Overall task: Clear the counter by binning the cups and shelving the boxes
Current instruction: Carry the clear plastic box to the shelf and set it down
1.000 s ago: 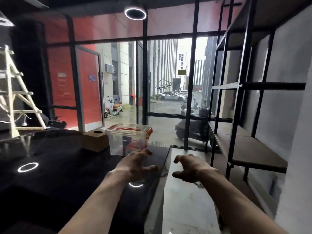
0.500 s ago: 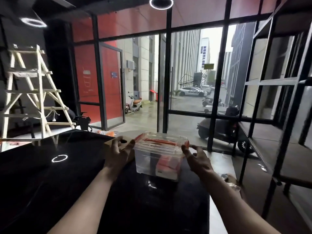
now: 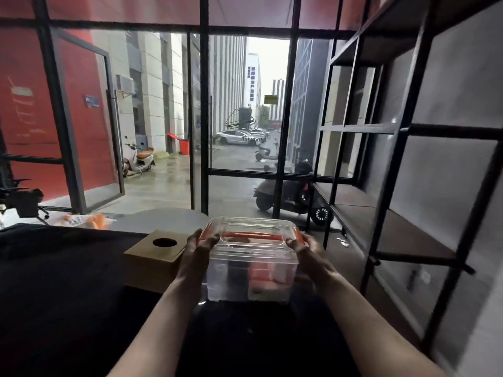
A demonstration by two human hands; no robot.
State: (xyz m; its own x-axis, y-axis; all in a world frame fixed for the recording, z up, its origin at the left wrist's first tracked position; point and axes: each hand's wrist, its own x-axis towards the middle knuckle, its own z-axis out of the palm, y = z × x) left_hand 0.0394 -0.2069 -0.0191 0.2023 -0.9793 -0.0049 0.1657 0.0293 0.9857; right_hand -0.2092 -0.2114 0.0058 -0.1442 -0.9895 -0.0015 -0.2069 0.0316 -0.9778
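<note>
gripping the clear box from both sides

starting at your left, the black counter runs dark and glossy under everything. a brown cardboard box with a round hole in its top sits on it, just beside your left hand, which partly covers the box's right edge. your left hand is pressed flat against the left wall of the clear plastic storage box, thumb hooked over the orange latch at the lid's edge. that storage box has an orange handle lying flat on its lid and reddish contents showing blurred through its walls; you cannot tell from here whether its base rests on the counter or is just off it. your right hand clasps the opposite wall, fingers curled at the right latch, so the box is clamped between both palms. further right stands the black metal shelving, its wooden boards bare.
</note>
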